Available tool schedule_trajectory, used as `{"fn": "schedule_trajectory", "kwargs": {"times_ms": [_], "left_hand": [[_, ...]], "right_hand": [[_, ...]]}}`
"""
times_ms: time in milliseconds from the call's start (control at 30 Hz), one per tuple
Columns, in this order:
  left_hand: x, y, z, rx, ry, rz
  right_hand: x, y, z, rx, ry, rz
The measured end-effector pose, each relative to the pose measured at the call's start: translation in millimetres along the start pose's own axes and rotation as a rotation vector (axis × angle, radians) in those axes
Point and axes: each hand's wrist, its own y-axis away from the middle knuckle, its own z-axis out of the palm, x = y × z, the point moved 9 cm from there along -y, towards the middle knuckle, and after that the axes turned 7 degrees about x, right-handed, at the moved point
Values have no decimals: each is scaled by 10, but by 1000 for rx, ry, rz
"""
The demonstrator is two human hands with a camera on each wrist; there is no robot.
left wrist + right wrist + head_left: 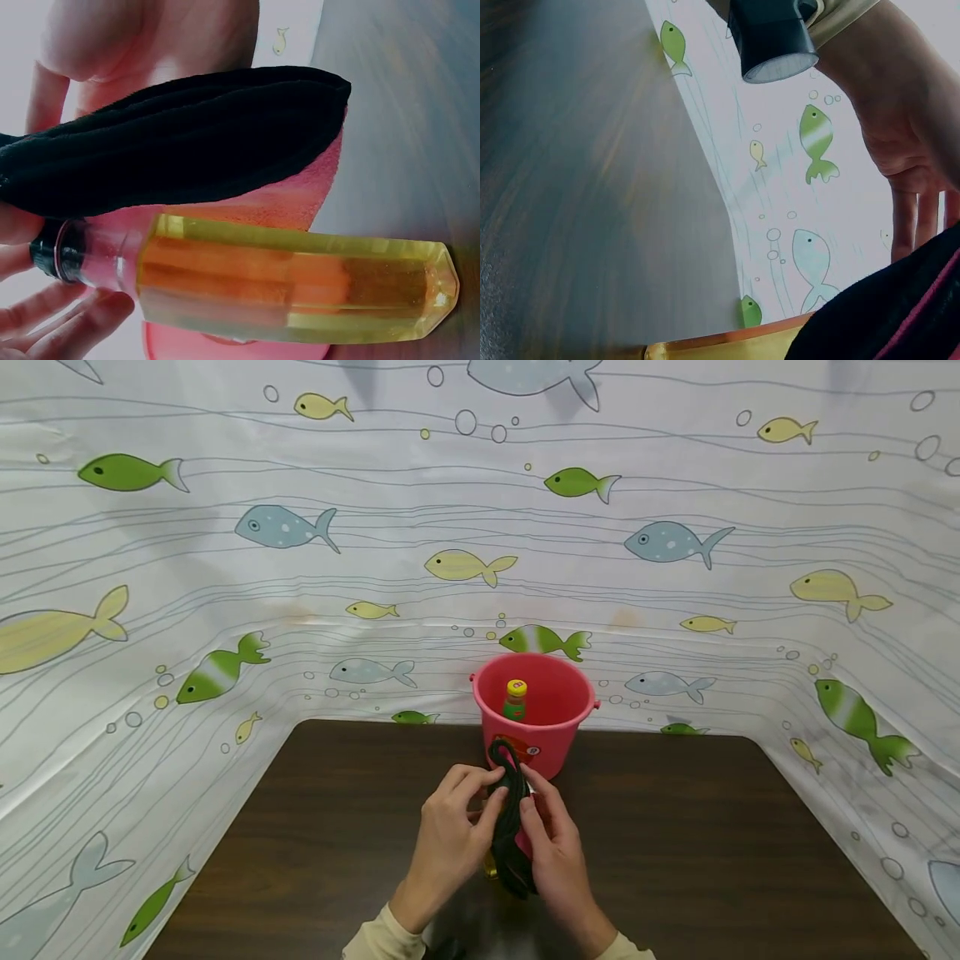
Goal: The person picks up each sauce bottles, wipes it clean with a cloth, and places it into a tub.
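Note:
Both hands work on a dark folded cloth piece point(510, 839) with a loop-like fold at its top; its exact kind is unclear. A pink layer shows along its edge. My left hand point(456, 827) pinches it near the top between thumb and fingers. From the other side, my right hand point(553, 852) holds it with thumb and fingers. In the left wrist view, the dark cloth point(180, 146) lies alongside a clear bottle of yellow liquid point(300, 281) with a black cap, fingertips close around the neck. The cloth mostly hides that bottle in the head view.
Just beyond the hands stands a pink bucket point(555, 743) with a small yellow-capped green bottle point(515, 700) inside. The dark wooden table point(697, 852) extends to both sides. A white curtain with fish prints point(405, 485) surrounds its back and sides.

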Motion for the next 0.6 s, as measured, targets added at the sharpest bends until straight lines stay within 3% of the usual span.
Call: {"fn": "schedule_trajectory", "kwargs": {"times_ms": [167, 600], "left_hand": [[-23, -14, -11, -1, 27, -10], [-47, -41, -24, -28, 127, -25]], "right_hand": [[42, -21, 50, -44, 13, -13], [84, -41, 58, -48, 49, -110]]}}
